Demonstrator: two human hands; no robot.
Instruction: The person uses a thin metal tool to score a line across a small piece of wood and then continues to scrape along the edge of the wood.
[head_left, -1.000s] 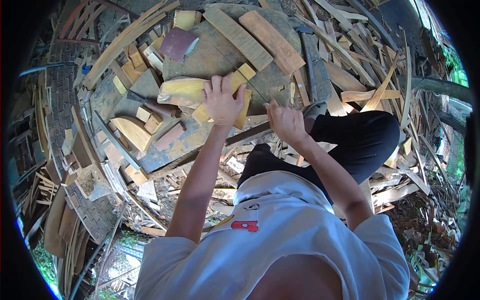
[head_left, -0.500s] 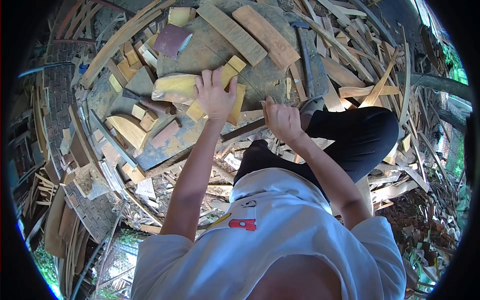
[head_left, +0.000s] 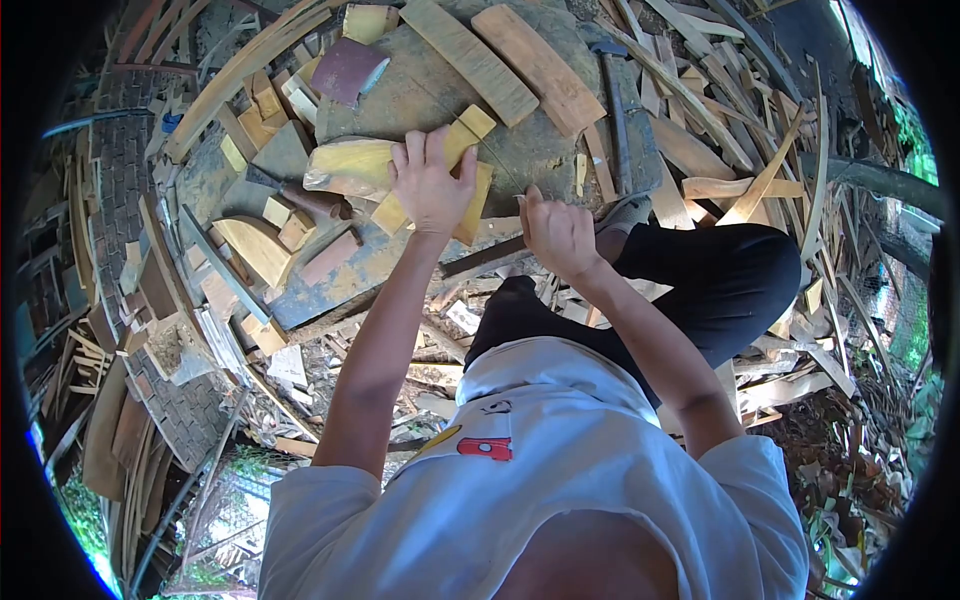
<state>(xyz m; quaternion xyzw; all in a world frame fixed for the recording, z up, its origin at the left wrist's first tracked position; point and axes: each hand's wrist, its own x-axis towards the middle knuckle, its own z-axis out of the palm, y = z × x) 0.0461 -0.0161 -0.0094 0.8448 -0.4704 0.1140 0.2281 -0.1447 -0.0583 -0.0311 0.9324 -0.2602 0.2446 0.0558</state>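
Note:
My left hand [head_left: 432, 190] presses down on a diagonal yellow wood strip [head_left: 470, 126], fingers on one side and thumb on the other. Under the palm, a second flat yellow piece [head_left: 474, 212] shows partly. Left of the fingers lies a pale yellow wood block [head_left: 345, 165] with a rough end. Close to the board's near edge, my right hand [head_left: 560, 235] is closed in a fist, thumb on top. A thin dark line runs toward its thumb from the yellow wood; whatever the fist holds is hidden by the fingers.
The work board [head_left: 540, 150] also bears a hammer [head_left: 618, 120], a long plank [head_left: 470, 60], a curved plank [head_left: 540, 65], a maroon curled piece [head_left: 345, 72] and a dark tool with a brown handle [head_left: 320, 202]. Wood offcuts [head_left: 700, 120] are heaped around. My bent knee [head_left: 770, 260] is at right.
The view has shifted slightly. My left hand stays on the yellow wood, and my right fist has barely moved beside the board's near edge.

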